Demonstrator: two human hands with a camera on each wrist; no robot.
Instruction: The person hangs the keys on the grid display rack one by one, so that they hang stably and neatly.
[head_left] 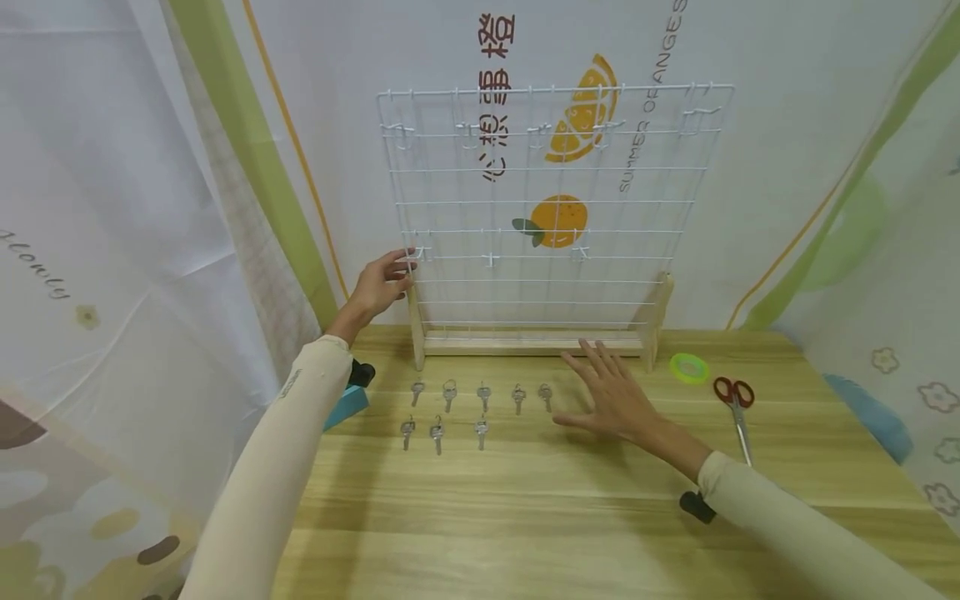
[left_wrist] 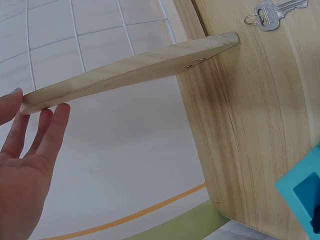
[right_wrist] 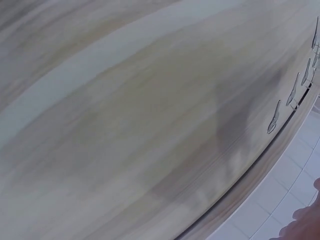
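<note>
Left hand (head_left: 378,287), one: thumb and fingers pinch the upper end of the pale, flat wooden left upright (left_wrist: 130,67). Risk, as I judge it: a one-sided pull slews the stand, since I have no matching hold at right.

Right hand (head_left: 611,398), one: fingers spread and straight, gripping nothing, near the pale wooden front rail (head_left: 495,350); whether they touch it, I cannot tell. Risk: a low leftward sweep could scatter keys.

Silver metal keys (head_left: 483,397), eight: on the yellow wood-grain table (head_left: 487,525), on the near side of the stand, five in a far row, three in a near row. Risk: dragging the stand nearward could knock the far row askew.

White wire grid panel (head_left: 517,90), one: standing on the table's far side. White hooks (head_left: 491,260), several: in upper and lower rows on the grid. Risk: a sharp jolt could unseat them.

Red-handled steel scissors (head_left: 735,404), one: right, beside my right sleeve (head_left: 795,517). Risk: a nudge from the forearm.
</note>
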